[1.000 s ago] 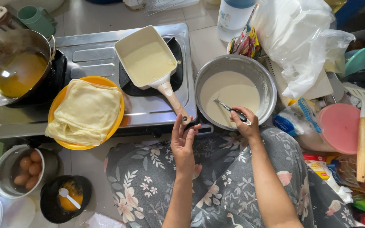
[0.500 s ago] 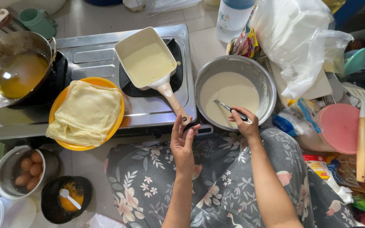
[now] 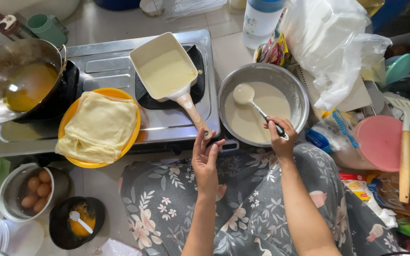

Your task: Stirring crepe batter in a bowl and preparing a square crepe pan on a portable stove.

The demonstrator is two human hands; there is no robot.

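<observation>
A person sits on the floor before a steel two-burner stove (image 3: 119,66), lap covered in grey floral cloth. On the right burner sits a square cream pan (image 3: 164,66) with a thin, smooth sheet of pale batter across its bottom; its wooden handle (image 3: 193,114) slants down toward the left hand (image 3: 206,159). That hand is spread, fingers loose and apart, fingertips at the very end of the handle; whether they touch it I cannot tell.

The right hand (image 3: 281,137) is closed around the dark grip of a ladle (image 3: 257,106), pinching it low near its end. The ladle's round bowl is lifted just clear of the liquid, filled with batter. Beneath it stands a round steel bowl (image 3: 300,97), shiny at the rim, half full of creamy, runny batter (image 3: 252,116).

Left of the pan, a round orange plate (image 3: 131,137) carries a stack of thin, floppy, folded yellow crepes (image 3: 98,128). A dented metal wok (image 3: 5,76) holds amber oil on the left burner. A bowl of brown eggs (image 3: 32,189) stands by the knee, and a pink lid (image 3: 380,142) and wooden-handled spatula (image 3: 404,151) lie on the right.
</observation>
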